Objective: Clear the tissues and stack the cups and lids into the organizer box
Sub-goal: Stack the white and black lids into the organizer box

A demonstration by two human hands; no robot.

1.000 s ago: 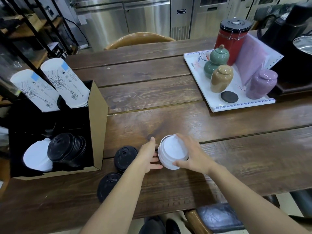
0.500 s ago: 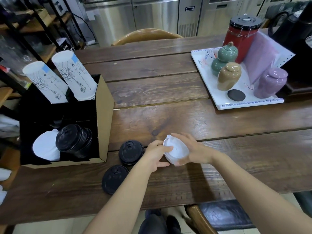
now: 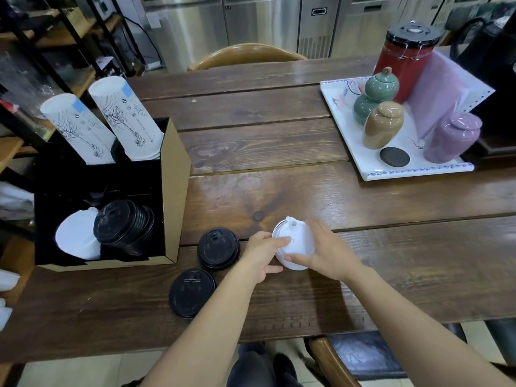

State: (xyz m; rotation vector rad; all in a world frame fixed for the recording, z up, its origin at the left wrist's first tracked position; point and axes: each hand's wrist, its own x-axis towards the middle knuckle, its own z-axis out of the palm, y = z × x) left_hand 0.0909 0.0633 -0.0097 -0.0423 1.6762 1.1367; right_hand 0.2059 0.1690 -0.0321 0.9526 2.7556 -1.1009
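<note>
White lids [image 3: 293,244] pinched between both hands (fingers curled, palms inward).

Dark wooden plank table [image 3: 279,141]. Carried directly on it: cardboard organizer box [image 3: 176,174], left of frame; two black lids [image 3: 218,248] [image 3: 192,293], lower centre, just beside each other; white tray [image 3: 346,141], upper right.

- You are in a café or drinks shop's back area.
- Steel refrigerator units [image 3: 251,20] line the far wall.
- Your organizer box [image 3: 176,174] holds printed paper cups [image 3: 125,118] and black takeaway lids [image 3: 122,227].
- A tray [image 3: 343,129] on your wooden bench [image 3: 279,152] carries ceramic tea jars [image 3: 382,128].
</note>
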